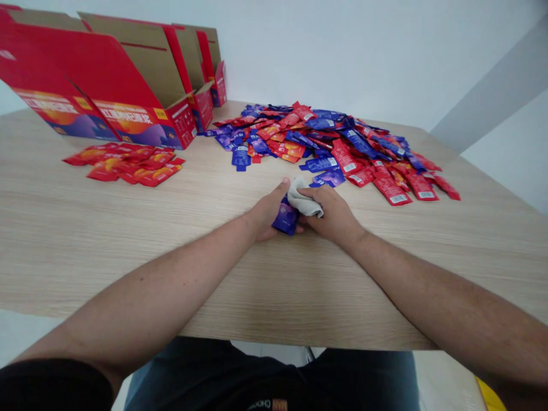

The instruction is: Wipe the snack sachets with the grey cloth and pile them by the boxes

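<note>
My left hand (265, 214) is closed around a purple sachet (286, 218) at the middle of the wooden table (128, 240). My right hand (334, 216) grips a small white cloth (303, 201) and presses it against the top of that sachet. Both hands touch each other just in front of a large heap of red and purple sachets (338, 145). The fingers of both hands are partly hidden under the sachet and cloth.
A small flat pile of red sachets (126, 162) lies at the left. Behind it stand several open red cardboard boxes (107, 85) along the table's far left edge. A white wall rises behind the table.
</note>
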The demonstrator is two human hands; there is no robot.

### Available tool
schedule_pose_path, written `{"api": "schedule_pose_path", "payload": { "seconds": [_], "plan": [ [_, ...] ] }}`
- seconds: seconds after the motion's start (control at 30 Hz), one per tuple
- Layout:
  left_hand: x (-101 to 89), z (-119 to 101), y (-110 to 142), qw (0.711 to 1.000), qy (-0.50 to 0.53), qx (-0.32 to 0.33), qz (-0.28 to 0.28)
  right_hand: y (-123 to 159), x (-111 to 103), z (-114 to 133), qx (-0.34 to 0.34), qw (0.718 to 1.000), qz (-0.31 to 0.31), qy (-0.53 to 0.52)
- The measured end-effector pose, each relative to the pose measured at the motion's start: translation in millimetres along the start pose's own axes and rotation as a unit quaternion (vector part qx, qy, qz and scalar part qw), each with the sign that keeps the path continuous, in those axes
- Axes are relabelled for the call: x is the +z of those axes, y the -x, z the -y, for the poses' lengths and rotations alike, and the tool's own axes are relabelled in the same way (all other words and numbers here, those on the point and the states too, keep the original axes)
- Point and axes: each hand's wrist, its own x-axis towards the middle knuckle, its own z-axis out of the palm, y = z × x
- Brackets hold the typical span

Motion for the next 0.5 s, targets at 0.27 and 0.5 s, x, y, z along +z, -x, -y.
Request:
{"api": "schedule_pose_path", "payload": {
  "seconds": [0.27, 0.5],
  "plan": [
    [0.7, 0.5, 1.0, 1.0, -0.001, -0.002, 0.004, -1.1, -3.7, -10.5, -0.023, 1.0, 0.008, -0.011],
    [-0.9, 0.0, 5.6, 1.0, -0.016, -0.007, 0.017, 1.3, -4.6, -8.8, -0.032, 0.999, 0.003, -0.035]
  ]
}}
